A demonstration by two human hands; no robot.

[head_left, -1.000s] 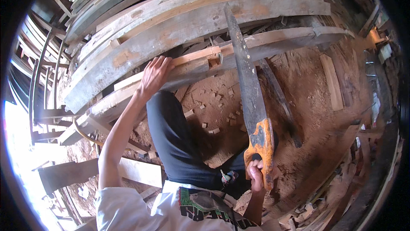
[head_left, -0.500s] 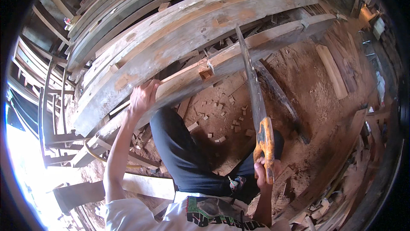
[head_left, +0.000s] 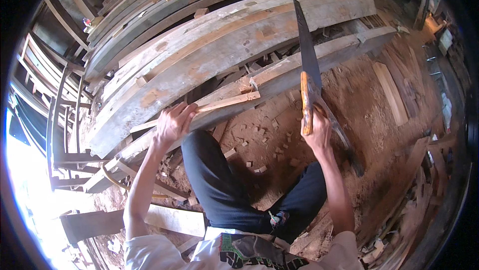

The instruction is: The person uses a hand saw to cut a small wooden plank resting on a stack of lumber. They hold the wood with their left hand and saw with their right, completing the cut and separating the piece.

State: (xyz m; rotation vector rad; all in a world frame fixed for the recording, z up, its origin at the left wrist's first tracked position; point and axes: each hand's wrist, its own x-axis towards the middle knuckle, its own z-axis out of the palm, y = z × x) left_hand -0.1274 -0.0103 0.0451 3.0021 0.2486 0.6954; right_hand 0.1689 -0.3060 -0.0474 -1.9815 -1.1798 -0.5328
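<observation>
My left hand (head_left: 174, 122) is closed around a thin wooden strip (head_left: 230, 102), which lies over the long beam (head_left: 284, 69) in front of me. The strip's free end juts a little past the beam's near edge. In my right hand (head_left: 319, 129) is a handsaw (head_left: 310, 54) with a worn yellow-orange handle (head_left: 306, 105). Its dark blade points away from me, passing above the beam and the thick planks behind it, to the right of the strip's end. Blade and strip are apart.
Broad curved planks (head_left: 214, 63) are stacked beyond the beam. Small cut wood blocks (head_left: 260, 169) litter the sawdust-covered ground between my knees. A dark slanting timber (head_left: 342, 137) lies right of my right hand, with a loose board (head_left: 390, 94) farther right.
My right hand has pushed forward, carrying the saw away from me, and the blade now reaches over the far planks. The strip's free end has swung toward me.
</observation>
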